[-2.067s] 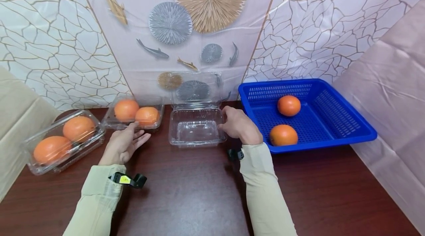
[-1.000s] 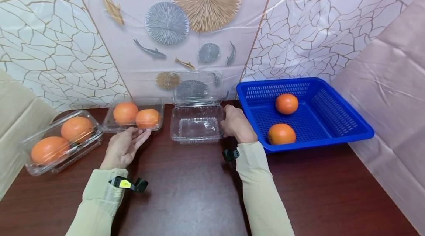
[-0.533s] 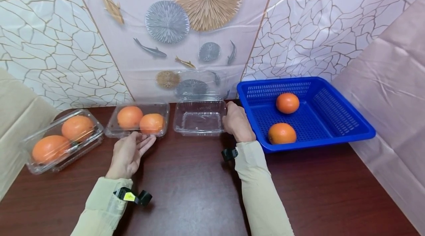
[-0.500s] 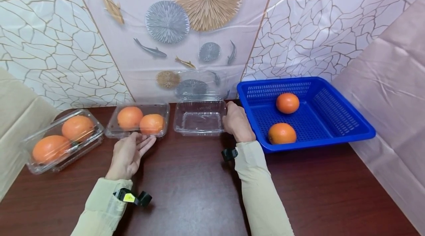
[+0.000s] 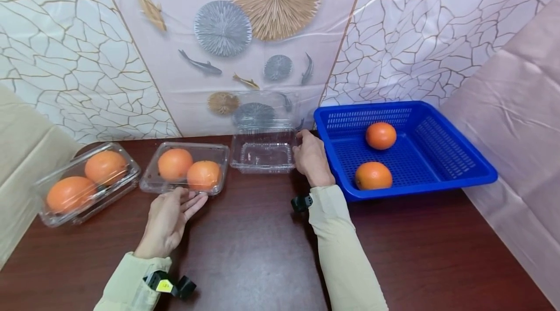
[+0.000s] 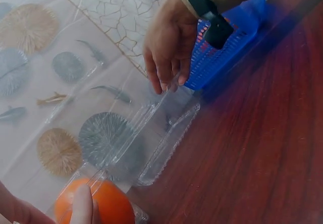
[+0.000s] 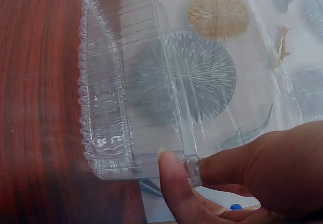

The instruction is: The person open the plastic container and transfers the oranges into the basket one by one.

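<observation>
Your left grip (image 5: 165, 218) pinches the near edge of the middle box (image 5: 150, 181), thumb at the rim and fingers stretched out below, with two oranges (image 5: 175, 164) in the box just past your fingertips. Your right grip (image 5: 312, 158) pinches the right wall of the open box (image 5: 262, 153), thumb inside and fingers outside; its lid (image 5: 264, 107) stands up at the far side, close to the printed sheet (image 5: 192, 112). Left of your left grip, the end box (image 5: 111, 192) sits slanted with two more oranges, its right corner so near the middle box that you cannot tell whether they touch. Between your grips, the gap from middle box to open box is tight at the back and widens toward you. Just right of your right grip runs the rim of the blue basket (image 5: 455, 153), leaving little room there; two oranges lie inside. A broad stretch of counter (image 5: 253, 243) lies between your forearms.
</observation>
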Motion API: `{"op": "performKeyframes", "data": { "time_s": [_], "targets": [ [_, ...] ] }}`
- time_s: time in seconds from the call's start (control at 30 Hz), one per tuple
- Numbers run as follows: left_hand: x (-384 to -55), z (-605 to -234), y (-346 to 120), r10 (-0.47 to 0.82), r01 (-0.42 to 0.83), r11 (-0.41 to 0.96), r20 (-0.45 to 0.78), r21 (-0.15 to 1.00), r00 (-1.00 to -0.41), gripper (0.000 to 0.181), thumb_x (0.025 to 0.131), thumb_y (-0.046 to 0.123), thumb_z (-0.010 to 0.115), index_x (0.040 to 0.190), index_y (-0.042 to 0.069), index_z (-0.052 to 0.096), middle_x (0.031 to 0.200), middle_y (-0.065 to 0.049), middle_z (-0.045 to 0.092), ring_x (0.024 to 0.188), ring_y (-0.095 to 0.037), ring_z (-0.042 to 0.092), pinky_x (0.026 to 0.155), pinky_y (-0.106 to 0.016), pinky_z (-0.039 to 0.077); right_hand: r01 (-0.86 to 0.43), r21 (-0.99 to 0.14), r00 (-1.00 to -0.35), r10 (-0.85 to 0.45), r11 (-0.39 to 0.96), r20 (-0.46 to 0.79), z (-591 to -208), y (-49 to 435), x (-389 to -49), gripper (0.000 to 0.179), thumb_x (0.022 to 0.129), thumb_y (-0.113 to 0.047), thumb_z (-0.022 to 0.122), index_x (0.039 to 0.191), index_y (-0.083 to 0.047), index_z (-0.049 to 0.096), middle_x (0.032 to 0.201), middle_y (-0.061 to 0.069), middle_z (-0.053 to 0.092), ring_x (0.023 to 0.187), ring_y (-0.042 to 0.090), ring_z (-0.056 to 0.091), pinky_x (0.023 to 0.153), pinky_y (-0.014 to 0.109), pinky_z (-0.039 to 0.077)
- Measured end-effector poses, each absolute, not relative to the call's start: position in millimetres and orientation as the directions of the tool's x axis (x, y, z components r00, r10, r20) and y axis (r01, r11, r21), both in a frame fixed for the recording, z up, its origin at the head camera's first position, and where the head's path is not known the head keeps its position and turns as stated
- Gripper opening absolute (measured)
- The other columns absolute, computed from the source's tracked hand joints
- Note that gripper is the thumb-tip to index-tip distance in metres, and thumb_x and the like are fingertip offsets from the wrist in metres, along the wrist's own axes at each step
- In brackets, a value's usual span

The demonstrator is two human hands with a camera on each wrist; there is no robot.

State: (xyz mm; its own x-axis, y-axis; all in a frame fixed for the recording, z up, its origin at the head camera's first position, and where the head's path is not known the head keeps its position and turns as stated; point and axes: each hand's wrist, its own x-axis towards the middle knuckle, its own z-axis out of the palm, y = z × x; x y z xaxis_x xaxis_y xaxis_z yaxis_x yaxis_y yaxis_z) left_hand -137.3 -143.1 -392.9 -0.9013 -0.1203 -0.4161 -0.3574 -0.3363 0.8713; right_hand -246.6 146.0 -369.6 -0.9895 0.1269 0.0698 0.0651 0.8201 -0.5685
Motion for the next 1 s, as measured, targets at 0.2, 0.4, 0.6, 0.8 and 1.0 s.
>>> {"op": "performKeyframes", "data": {
  "time_s": [0.2,0.4,0.6,0.8,1.0],
  "targets": [
    [-124.2,-393.8,-145.9,-0.117,-0.382,-0.315,-0.435,0.869,-0.893,0.029,0.107,0.011,0.032,0.132,0.000,0.038,0.115,-0.009,0.047,0.096,-0.010,0.069,0.096,-0.024,0.060,0.082,-0.606,-0.988,0.145,0.791,0.056,-374.6,146.7,-249.9,0.034,0.101,-0.015,0.061,0.135,-0.009,0.060,0.105,0.011,0.071,0.098,0.027,0.066,0.086,0.041,0.058],
    [-108.6,-395.3,-149.0,-0.116,-0.370,-0.316,-0.423,0.874,-0.899,0.015,0.105,0.009,0.032,0.114,0.001,0.043,0.100,-0.005,0.053,0.093,-0.012,0.072,0.093,-0.026,0.062,0.079,-0.634,-0.991,0.129,0.770,0.033,-377.4,144.7,-252.7,0.034,0.102,-0.017,0.061,0.135,-0.008,0.060,0.104,0.011,0.069,0.092,0.026,0.065,0.079,0.039,0.058],
    [-95.3,-396.8,-148.8,-0.132,-0.354,-0.336,-0.416,0.873,-0.900,0.009,0.104,0.005,0.032,0.106,0.003,0.041,0.097,-0.006,0.052,0.091,-0.016,0.072,0.094,-0.028,0.063,0.062,-0.641,-0.991,0.125,0.765,0.053,-380.5,144.0,-254.3,0.033,0.102,-0.017,0.061,0.134,-0.007,0.062,0.103,0.011,0.069,0.089,0.026,0.065,0.075,0.038,0.058],
    [-83.7,-399.4,-142.5,-0.134,-0.366,-0.328,-0.426,0.871,-0.895,0.009,0.104,0.005,0.034,0.113,0.005,0.034,0.100,-0.006,0.051,0.091,-0.017,0.070,0.094,-0.028,0.062,0.001,-0.647,-0.993,0.074,0.762,0.087,-382.3,138.5,-255.0,0.034,0.100,-0.014,0.063,0.133,-0.004,0.062,0.100,0.012,0.070,0.086,0.025,0.070,0.077,0.037,0.060],
    [-76.6,-400.8,-129.9,-0.146,-0.345,-0.345,-0.414,0.873,-0.899,0.012,0.102,0.003,0.036,0.113,0.006,0.031,0.099,-0.007,0.050,0.087,-0.016,0.070,0.094,-0.029,0.063,-0.072,-0.693,-0.995,-0.003,0.718,0.101,-383.5,129.4,-253.2,0.037,0.098,-0.009,0.066,0.133,0.000,0.060,0.107,0.016,0.068,0.079,0.025,0.075,0.073,0.033,0.065]
  ]
}}
